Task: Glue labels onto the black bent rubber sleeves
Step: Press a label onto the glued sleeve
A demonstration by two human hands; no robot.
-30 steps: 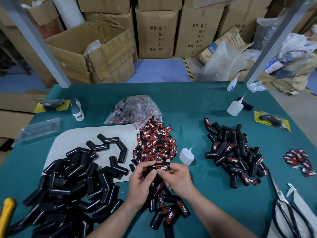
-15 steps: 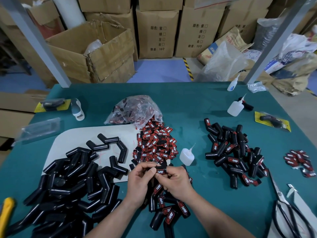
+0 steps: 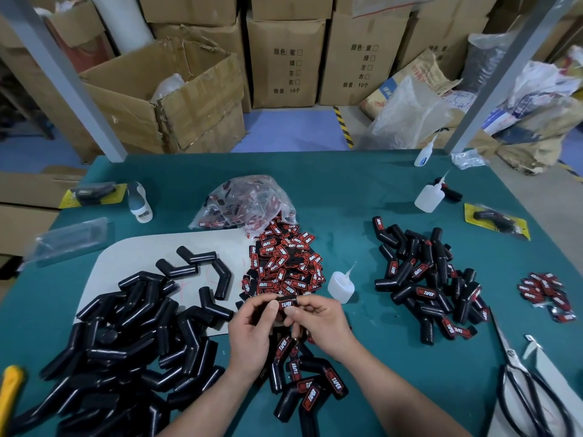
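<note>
Both hands hold one black bent rubber sleeve (image 3: 286,305) with a red and black TAPER label on it, just above the table's front centre. My left hand (image 3: 252,329) pinches its left end and my right hand (image 3: 318,323) pinches its right end, thumbs by the label. A heap of loose labels (image 3: 285,264) lies just beyond the hands. Unlabelled sleeves (image 3: 126,335) are piled at the left. Labelled sleeves lie below the hands (image 3: 307,386) and in a pile at the right (image 3: 426,279). A small glue bottle (image 3: 340,285) stands right of the labels.
A white mat (image 3: 132,257) lies under part of the left pile. A plastic bag of labels (image 3: 246,203) sits behind the heap. More glue bottles (image 3: 429,197) stand at the back right, scissors (image 3: 520,383) at the front right, a small label pile (image 3: 545,294) at the right edge.
The hands have kept the sleeve between them near the same spot, dipping slightly and coming back up. The label now faces up between the thumbs.
</note>
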